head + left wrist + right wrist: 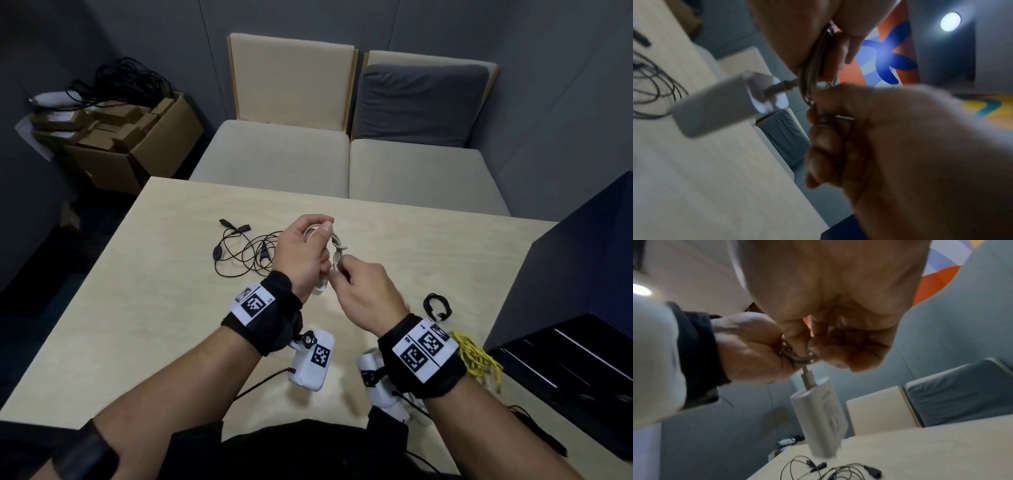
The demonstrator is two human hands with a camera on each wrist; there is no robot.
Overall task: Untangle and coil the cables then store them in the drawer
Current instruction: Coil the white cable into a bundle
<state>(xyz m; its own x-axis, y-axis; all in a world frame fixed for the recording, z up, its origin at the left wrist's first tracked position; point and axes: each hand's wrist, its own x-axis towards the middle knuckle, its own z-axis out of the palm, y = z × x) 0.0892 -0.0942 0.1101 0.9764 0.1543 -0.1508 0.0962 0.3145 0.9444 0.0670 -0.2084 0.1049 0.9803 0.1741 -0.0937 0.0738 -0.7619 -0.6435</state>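
The white cable (337, 251) is held above the desk (164, 308), between both hands. The loops are gripped by the left hand (303, 255), fingers curled round the bundle, presumably so the coil keeps its shape. The loose end is pinched by the right hand (364, 294), apparently to wrap it round the loops as a tie. A white, smooth, rounded block adapter (819, 417) hangs below on its stiff plug, left free as dead weight.

The thin black cable (245, 251) lies in loose tangled loops on the pale wood-grain desk, not yet coiled. A small black coil (436, 306) and a kinked yellow bundle (478, 356) lie near the dark drawer unit (579, 329), likely staged for storing.
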